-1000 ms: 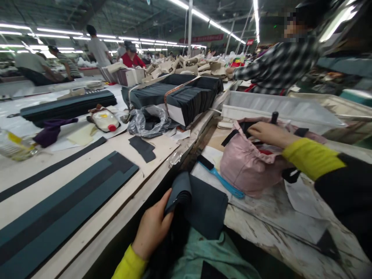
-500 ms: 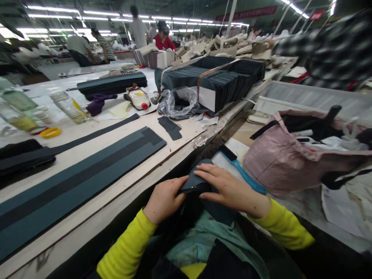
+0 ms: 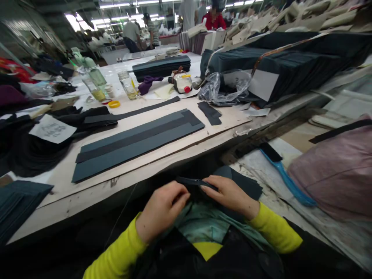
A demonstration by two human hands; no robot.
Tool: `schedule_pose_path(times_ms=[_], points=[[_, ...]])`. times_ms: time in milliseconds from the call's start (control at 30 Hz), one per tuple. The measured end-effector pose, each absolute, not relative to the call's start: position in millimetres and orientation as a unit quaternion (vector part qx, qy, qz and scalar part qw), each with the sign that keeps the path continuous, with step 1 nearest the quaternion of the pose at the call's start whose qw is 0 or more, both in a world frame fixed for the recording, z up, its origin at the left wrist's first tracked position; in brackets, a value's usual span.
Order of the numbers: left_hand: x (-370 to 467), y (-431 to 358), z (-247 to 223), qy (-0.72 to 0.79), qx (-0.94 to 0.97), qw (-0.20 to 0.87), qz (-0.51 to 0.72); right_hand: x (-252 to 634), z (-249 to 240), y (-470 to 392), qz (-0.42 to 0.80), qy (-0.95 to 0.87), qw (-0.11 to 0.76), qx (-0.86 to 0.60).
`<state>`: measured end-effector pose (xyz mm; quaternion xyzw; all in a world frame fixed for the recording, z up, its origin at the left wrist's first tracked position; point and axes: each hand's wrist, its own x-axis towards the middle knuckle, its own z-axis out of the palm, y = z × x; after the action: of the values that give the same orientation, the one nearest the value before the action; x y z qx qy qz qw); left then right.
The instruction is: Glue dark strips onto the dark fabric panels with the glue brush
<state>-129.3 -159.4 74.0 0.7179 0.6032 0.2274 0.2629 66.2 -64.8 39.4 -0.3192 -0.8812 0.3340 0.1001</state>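
Observation:
My right hand (image 3: 231,193) is closed on a dark green folded piece (image 3: 194,181), thumb below its edge and fingers over it. My left hand (image 3: 167,207) has curled fingers at the left end of this piece; its fingertips are partly hidden. Behind and beside my right hand lie fanned dark green flat pieces (image 3: 244,182). On the table ahead, a long dark green panel (image 3: 136,149) with a black strip along its middle lies flat. Short black strips (image 3: 209,113) lie beyond its right end.
A blue-handled brush (image 3: 286,176) and a pink cloth bag (image 3: 337,170) are at the right. Tied dark green stacks (image 3: 293,66) and a clear plastic bag (image 3: 225,88) stand behind. Glass jars (image 3: 128,85) and a white bottle with a red cap (image 3: 182,83) stand farther back.
The view has swung left, bringing more dark stacks into sight. The piece between my hands now appears edge-on and thin, and the fingers of my left hand are more curled.

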Motion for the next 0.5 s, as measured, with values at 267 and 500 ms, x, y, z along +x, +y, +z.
schedule_pose_path(times_ms=[267, 500], points=[[-104, -165, -3, 0.587, 0.375, 0.59, 0.409, 63, 43, -66, 0.366, -0.895, 0.074, -0.244], [-100, -153, 11, 0.513, 0.277, 0.66, 0.474, 64, 52, -53, 0.37, -0.902, 0.002, -0.221]])
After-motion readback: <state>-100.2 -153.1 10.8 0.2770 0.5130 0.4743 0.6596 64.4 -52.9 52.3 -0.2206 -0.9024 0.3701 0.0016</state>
